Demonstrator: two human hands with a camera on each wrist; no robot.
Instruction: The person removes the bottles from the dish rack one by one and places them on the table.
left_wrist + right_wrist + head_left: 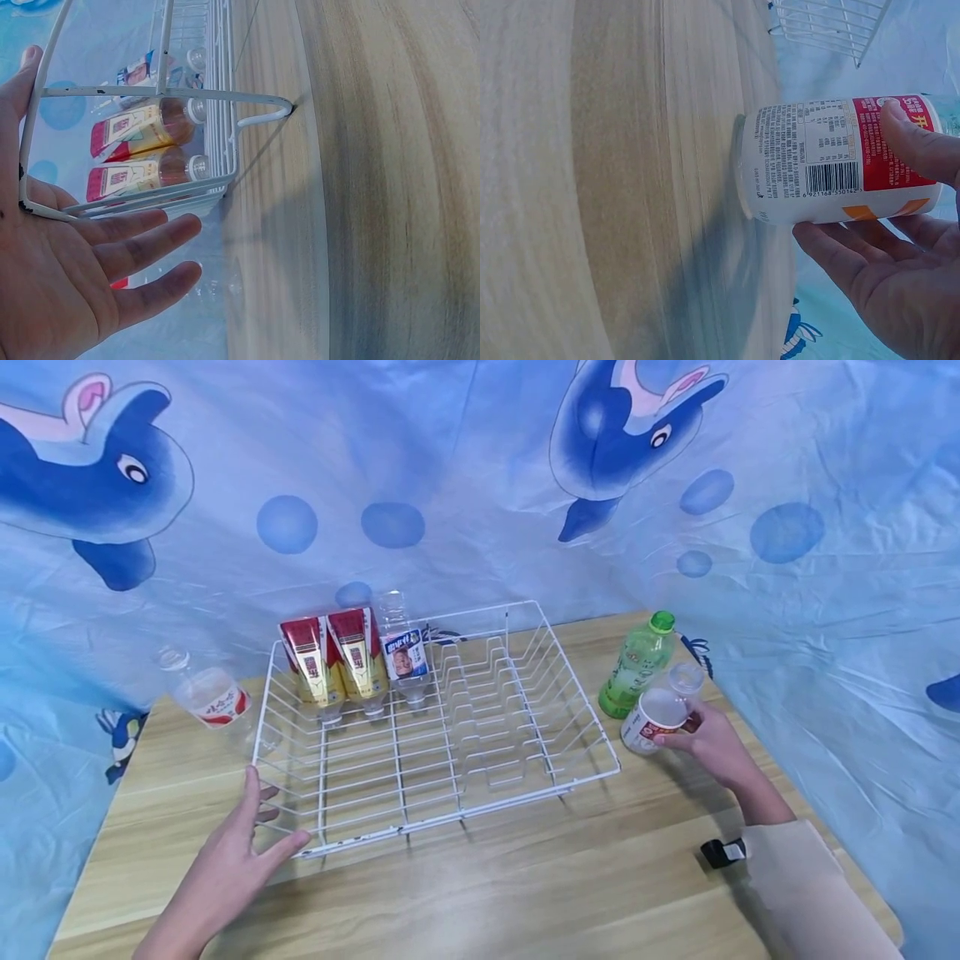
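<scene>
My left hand (236, 843) touches the near left corner of a white wire dish rack (513, 797), its fingers spread and fairly straight; the left wrist view shows the rim between thumb and fingers. With thumb and fingers round its side, my right hand (716, 743) grips a plastic bottle (817, 161) with a white and red label and a clear top. The bottle's base is right at the tabletop. Just behind it stands a green bottle (637, 664). Two red-and-gold bottles (311, 660) and a clear blue-labelled bottle (405, 656) stand cap-down in the rack's back left.
Left of the rack, a clear bottle (213, 697) with a red and white label stands on the wooden table (480, 893). A small black object (722, 853) lies near the right sleeve. Blue dolphin-print sheeting (465, 452) hangs behind and beside the table.
</scene>
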